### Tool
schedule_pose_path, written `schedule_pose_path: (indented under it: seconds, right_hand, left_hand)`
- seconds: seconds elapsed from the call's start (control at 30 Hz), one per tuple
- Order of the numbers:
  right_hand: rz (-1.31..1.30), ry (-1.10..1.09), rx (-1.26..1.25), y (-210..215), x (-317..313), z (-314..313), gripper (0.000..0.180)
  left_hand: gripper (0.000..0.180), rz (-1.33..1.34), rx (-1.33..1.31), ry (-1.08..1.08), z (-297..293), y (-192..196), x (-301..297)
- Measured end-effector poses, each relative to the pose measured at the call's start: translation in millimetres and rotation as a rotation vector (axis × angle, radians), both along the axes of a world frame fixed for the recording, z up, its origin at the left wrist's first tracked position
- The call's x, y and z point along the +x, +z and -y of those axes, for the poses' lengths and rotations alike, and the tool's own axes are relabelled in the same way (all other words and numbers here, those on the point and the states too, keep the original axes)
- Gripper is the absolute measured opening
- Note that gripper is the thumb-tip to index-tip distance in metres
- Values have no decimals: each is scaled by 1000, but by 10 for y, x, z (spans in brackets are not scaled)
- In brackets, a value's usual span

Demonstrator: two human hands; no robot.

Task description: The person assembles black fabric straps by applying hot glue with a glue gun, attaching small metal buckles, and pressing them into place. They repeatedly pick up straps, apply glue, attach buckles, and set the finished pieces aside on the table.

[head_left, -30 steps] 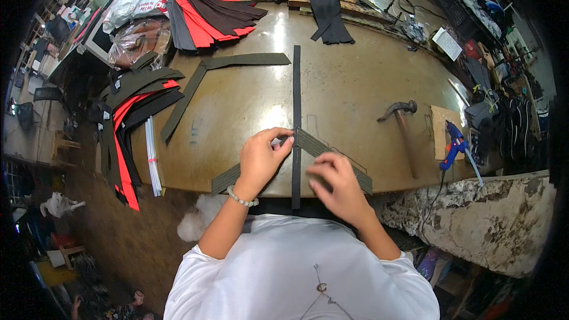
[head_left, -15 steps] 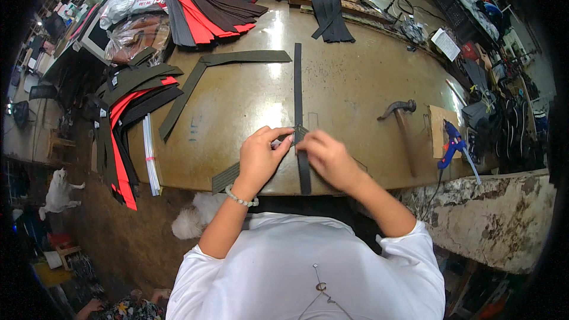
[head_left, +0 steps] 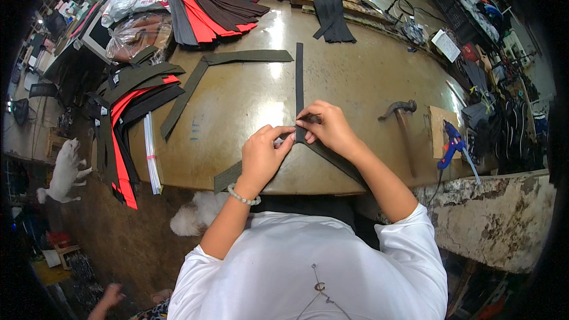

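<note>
A narrow black fabric strip [head_left: 299, 80] stands lengthwise on the table in front of me, its far end lying flat. At its near end it meets a dark grey-green webbing strip [head_left: 335, 163], which slants down to both sides under my wrists. My left hand [head_left: 264, 151] pinches this joint from the left with thumb and forefinger. Right beside it, my right hand [head_left: 328, 128] is closed on the near part of the black strip, fingertips almost touching the left ones. The fingers hide the exact fold.
A bent green strip [head_left: 198, 83] lies left of centre. Fanned red and black strips [head_left: 127, 112] and a white bundle [head_left: 152, 154] hang over the left edge. A hammer [head_left: 403, 130] and a blue glue gun [head_left: 453, 142] lie right. Black strips [head_left: 332, 15] rest across wood behind.
My right hand has moved up and away from me, and the black strip's near length no longer lies toward the table edge. The left hand keeps its pinch. A white dog at left has shifted.
</note>
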State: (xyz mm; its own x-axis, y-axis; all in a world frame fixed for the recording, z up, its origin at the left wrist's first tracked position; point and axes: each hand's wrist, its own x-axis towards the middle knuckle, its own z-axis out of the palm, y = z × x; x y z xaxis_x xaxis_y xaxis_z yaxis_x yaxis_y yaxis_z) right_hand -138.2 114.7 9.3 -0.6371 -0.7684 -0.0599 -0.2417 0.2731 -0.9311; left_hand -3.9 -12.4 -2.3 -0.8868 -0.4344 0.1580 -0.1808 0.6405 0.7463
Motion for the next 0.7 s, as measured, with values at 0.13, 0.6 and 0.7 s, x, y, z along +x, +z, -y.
schedule_pose_path:
  seconds: [0.13, 0.6, 0.7]
  right_hand:
    - [26, -2, 41, -35, -40, 17, 11]
    - [-668, 14, -4, -158, 494, -431, 32]
    - [-771, 102, 10, -287, 596, -542, 49]
  left_hand:
    - [22, 26, -36, 4, -42, 10, -16]
    - [28, 29, -280, -32, -149, 27, 13]
    - [24, -8, -63, -25, -79, 12, 41]
